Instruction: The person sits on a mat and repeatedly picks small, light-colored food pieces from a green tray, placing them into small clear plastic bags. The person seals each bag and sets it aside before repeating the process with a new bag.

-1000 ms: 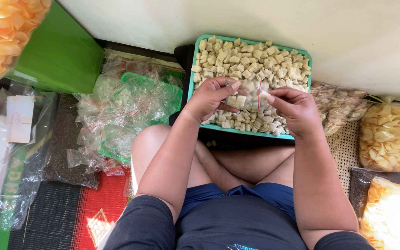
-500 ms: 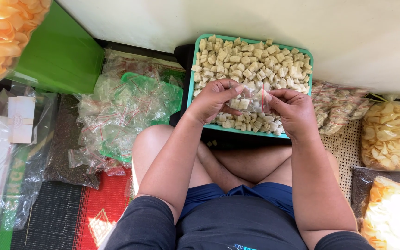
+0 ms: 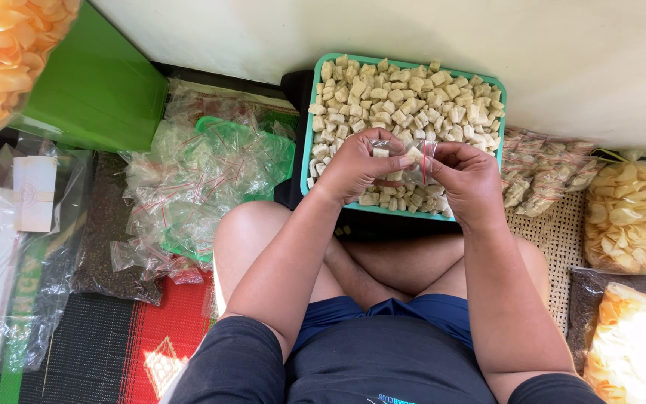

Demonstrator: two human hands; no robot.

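Both hands work directly above the near half of the teal tray point(image 3: 309, 150), which is heaped with pale, cube-shaped snack pieces point(image 3: 413, 97). The left hand point(image 3: 357, 166) and the right hand point(image 3: 466, 178) together hold a small clear zip bag point(image 3: 419, 166) with a red seal strip; each hand pinches one side of the bag mouth between thumb and fingertips, and a few snack pieces show inside it. The bag hangs over the tray, clear of the person's crossed legs. Judged risks: the thin film offers little grip, so a loosened pinch on either side could tip the bag and drop its contents. Pieces falling over the tray are contained; pieces falling past the near rim would land on the lap or the woven mat point(image 3: 555, 232). A fragment or crumb caught in the seal strip would probably prevent full closure. Overfilling could strain the seal. To the person's left, the loose heap of empty clear bags point(image 3: 188, 187) lies close to the left knee and could be scattered by a leg movement. Filled small bags point(image 3: 543, 168) lie just beside the tray on the right.
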